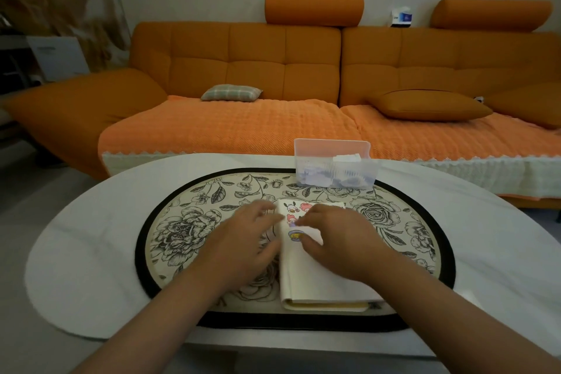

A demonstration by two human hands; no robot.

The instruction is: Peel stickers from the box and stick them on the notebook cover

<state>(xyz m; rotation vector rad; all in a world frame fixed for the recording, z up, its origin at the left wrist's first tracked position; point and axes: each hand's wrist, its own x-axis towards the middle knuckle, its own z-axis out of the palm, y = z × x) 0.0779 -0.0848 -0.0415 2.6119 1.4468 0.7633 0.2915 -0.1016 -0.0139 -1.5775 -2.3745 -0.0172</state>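
Observation:
A cream notebook lies closed on the floral mat, its cover carrying several cartoon stickers near its far end. My left hand rests flat along the notebook's left edge, fingers spread and straight. My right hand lies on the cover, its fingertips pressing beside a round purple sticker. A clear plastic box with sticker sheets stands open behind the notebook at the mat's far edge.
The oval floral mat with a black rim lies on a white table. An orange sofa with cushions runs behind the table. A tissue pack sits on the sofa back.

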